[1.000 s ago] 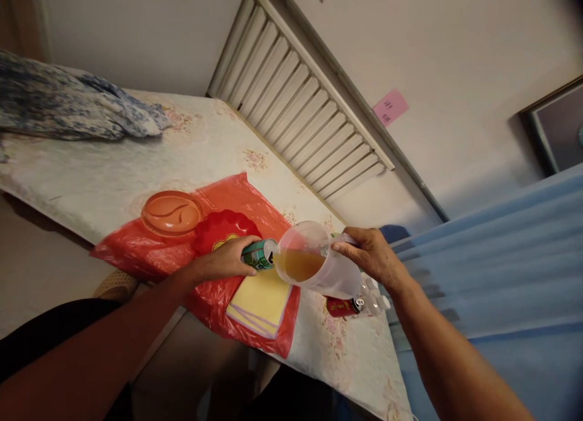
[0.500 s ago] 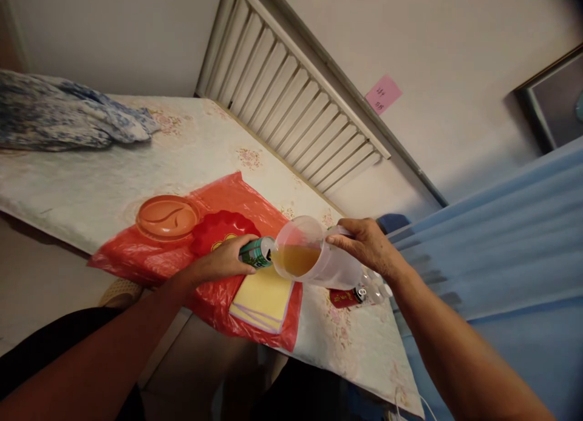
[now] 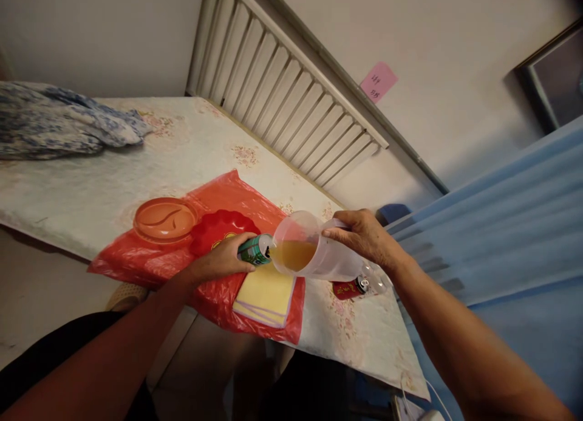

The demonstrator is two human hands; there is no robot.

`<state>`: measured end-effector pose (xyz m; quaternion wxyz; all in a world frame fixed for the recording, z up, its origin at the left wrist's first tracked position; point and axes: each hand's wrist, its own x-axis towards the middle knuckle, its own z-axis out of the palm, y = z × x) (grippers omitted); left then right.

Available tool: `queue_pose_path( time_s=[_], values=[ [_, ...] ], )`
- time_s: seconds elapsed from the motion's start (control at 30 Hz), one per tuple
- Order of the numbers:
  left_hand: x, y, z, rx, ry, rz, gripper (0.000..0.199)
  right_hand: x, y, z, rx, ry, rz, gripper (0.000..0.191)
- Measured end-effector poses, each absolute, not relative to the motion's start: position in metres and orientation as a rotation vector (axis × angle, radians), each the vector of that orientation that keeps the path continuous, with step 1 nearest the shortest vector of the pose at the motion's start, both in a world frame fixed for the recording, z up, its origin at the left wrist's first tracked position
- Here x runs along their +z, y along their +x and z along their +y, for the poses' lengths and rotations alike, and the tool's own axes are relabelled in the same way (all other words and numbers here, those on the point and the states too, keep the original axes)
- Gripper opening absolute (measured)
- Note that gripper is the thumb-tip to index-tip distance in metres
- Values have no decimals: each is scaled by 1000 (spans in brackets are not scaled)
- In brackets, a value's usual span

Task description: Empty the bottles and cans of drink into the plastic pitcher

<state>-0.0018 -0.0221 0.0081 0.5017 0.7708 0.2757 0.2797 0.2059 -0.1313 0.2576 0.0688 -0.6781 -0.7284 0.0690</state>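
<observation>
My left hand (image 3: 226, 256) is wrapped round a green drink can (image 3: 255, 251), its open top facing right. My right hand (image 3: 364, 236) grips the handle of a translucent plastic pitcher (image 3: 334, 260), which is tilted to the left. Amber liquid (image 3: 296, 255) lies in the pitcher, and its rim meets the can's top. Below the two lies a folded yellow cloth (image 3: 266, 296) on a red plastic bag (image 3: 218, 305). A red scalloped plate (image 3: 207, 226) sits behind my left hand, which hides part of it.
An orange divided dish (image 3: 166, 220) rests at the bag's left. A red can (image 3: 348, 289) and a clear plastic bottle (image 3: 378, 281) are at the right, partly behind the pitcher. Bundled patterned fabric (image 3: 68, 123) lies far left on the flowered tablecloth (image 3: 182, 157). A radiator (image 3: 291, 87) borders the back.
The view has shifted slightly. Both hands keep their holds, and the pitcher stays tilted against the can with little visible difference.
</observation>
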Motion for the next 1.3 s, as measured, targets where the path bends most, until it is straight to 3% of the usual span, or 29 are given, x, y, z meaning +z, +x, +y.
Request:
queue_pose_path(
  time_s=[1.3],
  values=[
    [0, 1, -21, 695, 1880, 673, 68, 253, 210, -126, 221, -1972, -2223, 53]
  ],
)
